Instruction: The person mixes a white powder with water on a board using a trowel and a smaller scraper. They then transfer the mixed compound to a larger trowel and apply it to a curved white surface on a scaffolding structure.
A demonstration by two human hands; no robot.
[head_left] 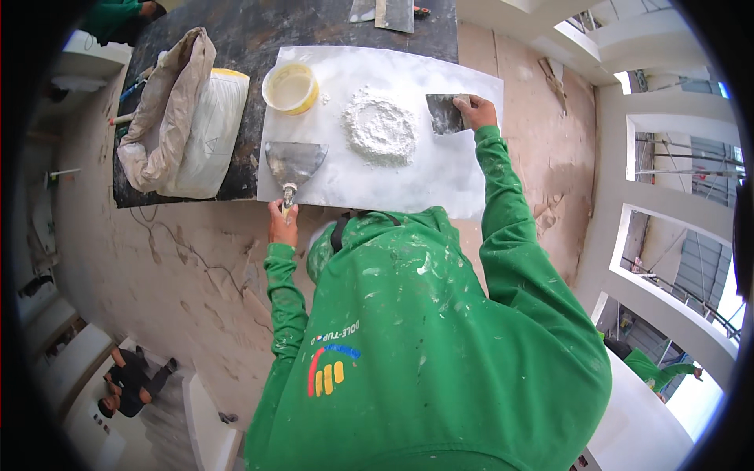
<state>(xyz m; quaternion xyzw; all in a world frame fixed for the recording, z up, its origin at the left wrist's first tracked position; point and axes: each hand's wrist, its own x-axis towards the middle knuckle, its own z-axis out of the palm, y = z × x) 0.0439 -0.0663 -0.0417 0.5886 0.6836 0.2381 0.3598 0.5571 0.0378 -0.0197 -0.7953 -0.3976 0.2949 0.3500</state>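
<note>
My left hand (283,224) is closed around the handle of a wide-bladed putty knife (295,161), its blade lying over the near left part of a white board (369,71). My right hand (477,112) pinches the edge of a flat grey metal scraper (444,115) above the right part of that board. Between the two tools lies a low mound of white powder (381,128), ringed with a slightly hollow middle. Behind the putty knife stands a round yellow tub (291,88) with pale liquid in it.
An open paper sack (169,118) and a white bag (216,129) stand on the dark table (259,27) at the left. More flat metal blades (393,14) lie at the far edge. A cable (188,247) trails across the floor. Other people (133,383) are farther off.
</note>
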